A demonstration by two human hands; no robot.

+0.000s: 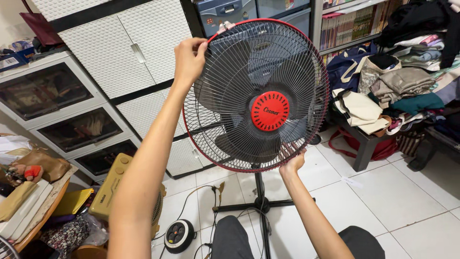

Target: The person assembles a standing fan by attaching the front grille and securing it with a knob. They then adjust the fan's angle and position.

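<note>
On fan grille [239, 62], left hand [189, 57] upper rim, right hand [292, 164] lower rim

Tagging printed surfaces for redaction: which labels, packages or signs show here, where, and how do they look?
Round red hub badge: centre of the fan grille held by both hands, pale script.
Small white paper tag: on the floor tiles right of the fan stand.
Book spines: shelf at top right, a multicoloured row.
Small label: far left, white rectangle.

Fan blades [225, 91] blurred behind grille [287, 62]
</note>
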